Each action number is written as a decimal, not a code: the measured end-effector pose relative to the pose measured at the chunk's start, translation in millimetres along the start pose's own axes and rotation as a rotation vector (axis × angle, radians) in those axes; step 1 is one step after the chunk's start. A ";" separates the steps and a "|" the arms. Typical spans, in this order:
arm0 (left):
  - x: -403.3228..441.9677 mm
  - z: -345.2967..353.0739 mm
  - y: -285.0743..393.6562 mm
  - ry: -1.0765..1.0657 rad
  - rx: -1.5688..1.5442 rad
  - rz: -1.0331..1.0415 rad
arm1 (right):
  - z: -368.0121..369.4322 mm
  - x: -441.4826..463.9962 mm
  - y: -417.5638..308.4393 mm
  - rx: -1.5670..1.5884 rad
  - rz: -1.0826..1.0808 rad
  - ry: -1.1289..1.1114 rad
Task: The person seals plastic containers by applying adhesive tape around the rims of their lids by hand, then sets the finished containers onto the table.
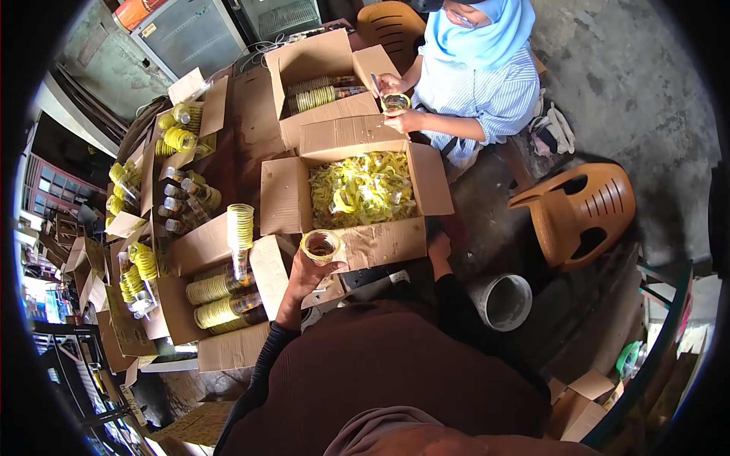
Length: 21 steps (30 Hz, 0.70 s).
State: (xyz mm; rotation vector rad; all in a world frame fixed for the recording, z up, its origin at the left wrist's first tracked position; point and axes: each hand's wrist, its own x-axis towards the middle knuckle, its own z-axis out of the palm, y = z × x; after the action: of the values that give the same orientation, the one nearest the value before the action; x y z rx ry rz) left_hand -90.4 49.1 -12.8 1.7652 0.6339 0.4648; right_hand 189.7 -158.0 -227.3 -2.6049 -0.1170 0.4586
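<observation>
While the wearer's left hand grasps a round cup, I look down on it through the head camera from far off. The cup has a smooth, pale yellow rim, a circular mouth turned up towards my view, and dark brown contents inside. Just beyond it stands an open carton of brown corrugated cardboard, its flaps splayed outward, filled with a crinkled, shiny heap of yellow pieces. Left of the hand, a second carton holds cups packed in long ribbed rows, and a slim stack of yellow-rimmed cups rests at its far edge.

The cup lies at the finger end of the left hand, above the near left corner of the filled carton, with fingers curled round its side and underside. I see the left forearm reach forward from a dark sleeve, wrist fairly straight. The right hand is low beside the carton's near right corner, its arm stretched forward; its fingers are hidden, so I cannot tell whether it grips anything. Across the carton, a person in a pale blue headscarf and striped shirt has both hands at a similar cup.
</observation>
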 end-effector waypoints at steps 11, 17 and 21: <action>8.6 14.9 -14.3 0.054 -0.133 -0.090 | -31.2 0.4 35.4 -0.033 0.009 -0.124; 24.4 30.4 12.1 -0.014 -0.049 -0.032 | -24.6 2.2 55.5 -0.009 0.015 -0.086; 29.7 39.0 13.3 -0.078 -0.080 0.018 | -39.9 -3.9 55.4 -0.069 -0.012 -0.167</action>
State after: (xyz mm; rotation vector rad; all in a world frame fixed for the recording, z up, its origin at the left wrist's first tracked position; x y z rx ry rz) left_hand -41.5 35.9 -11.0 1.7060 0.5381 0.4263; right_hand 199.6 -225.3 -219.9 -2.6280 -0.2077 0.6788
